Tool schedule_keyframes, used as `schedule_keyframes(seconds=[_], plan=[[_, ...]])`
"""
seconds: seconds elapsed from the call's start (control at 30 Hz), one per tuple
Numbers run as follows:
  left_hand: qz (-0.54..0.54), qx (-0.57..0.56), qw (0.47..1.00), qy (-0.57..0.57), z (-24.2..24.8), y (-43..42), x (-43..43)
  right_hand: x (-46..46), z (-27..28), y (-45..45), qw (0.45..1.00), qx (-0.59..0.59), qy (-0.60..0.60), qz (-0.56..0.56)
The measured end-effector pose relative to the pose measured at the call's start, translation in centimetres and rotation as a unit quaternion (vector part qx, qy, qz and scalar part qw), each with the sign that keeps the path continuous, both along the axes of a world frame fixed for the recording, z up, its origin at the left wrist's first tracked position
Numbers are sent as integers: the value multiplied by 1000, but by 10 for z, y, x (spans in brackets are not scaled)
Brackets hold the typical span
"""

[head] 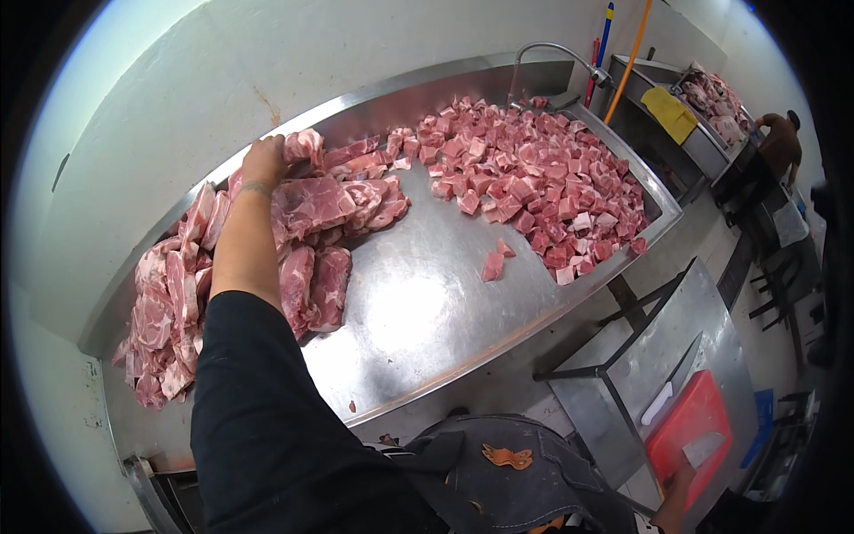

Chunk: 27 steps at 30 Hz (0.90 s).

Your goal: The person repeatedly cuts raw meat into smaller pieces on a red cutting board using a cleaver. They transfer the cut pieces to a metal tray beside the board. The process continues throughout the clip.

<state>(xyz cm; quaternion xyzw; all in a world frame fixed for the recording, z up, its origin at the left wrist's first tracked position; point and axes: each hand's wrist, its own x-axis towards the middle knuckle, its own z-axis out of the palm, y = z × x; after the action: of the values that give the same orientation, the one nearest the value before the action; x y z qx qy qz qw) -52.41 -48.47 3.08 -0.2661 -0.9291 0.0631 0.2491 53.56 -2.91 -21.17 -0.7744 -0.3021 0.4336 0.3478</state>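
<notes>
My left hand (pixel 262 163) reaches across the steel table (pixel 400 300) and grips a pale, fatty piece of raw meat (pixel 304 145) near the back edge. Beneath and around that arm lie large raw meat slabs (pixel 313 207), heaped towards the left end. Cubed raw meat (pixel 534 180) is spread over the right end, with a few cubes apart from the pile. At the lower right, my right hand (pixel 677 482) holds a knife with a broad blade (pixel 702 448), resting over a red cutting board (pixel 697 414). My fingers partly hide its handle.
A long knife with a white handle (pixel 659 402) lies beside the board on a steel side table (pixel 700 314). A faucet (pixel 560 47) arches over the back corner. Beyond are a yellow cloth (pixel 669 115), more meat (pixel 714 100) and another person (pixel 777 147).
</notes>
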Motion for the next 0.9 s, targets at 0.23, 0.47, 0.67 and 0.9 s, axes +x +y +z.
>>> schedule_keyframes(seconds=[0.23,0.47,0.67,0.9], plan=[[20,195,975,-104,77,6,30,-2,11,-9,1000,-22,17,-2],[-55,395,847,-350,114,-29,26,10,1,-19,998,17,33,48],[108,154,982,-1,94,-47,32,57,-3,-19,983,16,121,138],[-220,492,759,-365,90,91,221,131,-4,-5,979,37,32,196]])
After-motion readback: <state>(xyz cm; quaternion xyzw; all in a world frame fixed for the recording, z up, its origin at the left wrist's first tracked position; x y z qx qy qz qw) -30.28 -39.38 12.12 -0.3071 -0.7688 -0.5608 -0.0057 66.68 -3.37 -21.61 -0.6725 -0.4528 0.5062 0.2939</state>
